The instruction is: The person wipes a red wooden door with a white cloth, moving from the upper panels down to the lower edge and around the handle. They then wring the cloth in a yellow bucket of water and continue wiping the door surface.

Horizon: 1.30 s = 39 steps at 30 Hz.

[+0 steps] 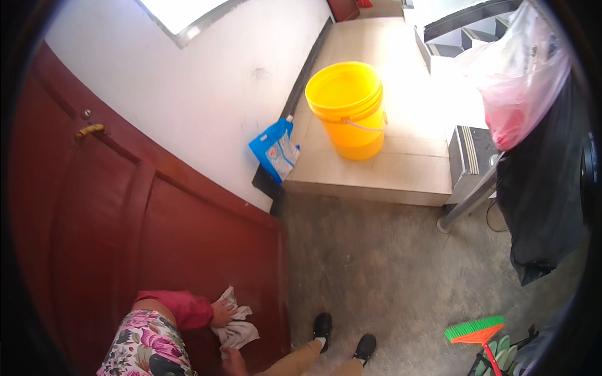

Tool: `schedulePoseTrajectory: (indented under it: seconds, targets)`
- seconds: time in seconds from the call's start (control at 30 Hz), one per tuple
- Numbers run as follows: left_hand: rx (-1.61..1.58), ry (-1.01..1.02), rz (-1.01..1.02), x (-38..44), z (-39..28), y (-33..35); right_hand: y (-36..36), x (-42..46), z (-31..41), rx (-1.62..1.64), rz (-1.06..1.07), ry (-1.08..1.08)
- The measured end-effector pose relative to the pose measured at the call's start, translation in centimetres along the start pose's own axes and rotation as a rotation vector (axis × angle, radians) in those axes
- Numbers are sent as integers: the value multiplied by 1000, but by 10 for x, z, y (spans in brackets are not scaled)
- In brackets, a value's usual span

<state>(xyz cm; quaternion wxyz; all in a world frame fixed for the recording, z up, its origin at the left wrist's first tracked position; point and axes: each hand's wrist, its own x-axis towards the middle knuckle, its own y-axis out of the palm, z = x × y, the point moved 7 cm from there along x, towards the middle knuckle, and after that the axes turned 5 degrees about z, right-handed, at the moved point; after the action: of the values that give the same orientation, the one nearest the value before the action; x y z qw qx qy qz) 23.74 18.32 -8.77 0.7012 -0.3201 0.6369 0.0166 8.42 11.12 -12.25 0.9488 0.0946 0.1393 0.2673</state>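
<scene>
My left hand point(223, 314), with a red cuff below a floral sleeve, presses a crumpled whitish cloth point(237, 334) against the lower panel of a dark red door point(197, 254). Near the bottom edge, my right hand point(234, 362) has its fingers at the lower end of the same cloth; this hand is partly cut off by the picture's rim. A yellow plastic bucket point(352, 113) with a wire handle stands upright on the tiled step. Beside it, a blue plastic pouch point(276, 149) with a pale cap leans against the wall's foot.
The tiled step point(367, 176) rises from a concrete floor point(357, 249). At right are a metal post point(470, 202), a translucent bag point(522, 89) and a black bag point(541, 188). A green-bristled broom point(475, 329) lies near slippers point(501, 355). My black shoes point(322, 326) are below.
</scene>
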Motion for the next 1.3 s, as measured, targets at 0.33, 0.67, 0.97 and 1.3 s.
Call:
schedulePoseTrajectory:
  seconds: [0.33, 0.67, 0.97, 1.3]
  targets:
    - [-168, -182, 88, 117, 9, 57, -86, 1, 22, -185, -229, 232]
    - [-306, -102, 154, 6, 3, 8, -44, 25, 90, 0, -6, 477]
    - [-419, -272, 175, -181, 30, -113, 2, 20, 228, 409, 557, 223]
    - [-257, -694, 116, -242, 85, -173, -22, 44, 277, 506, 517, 92]
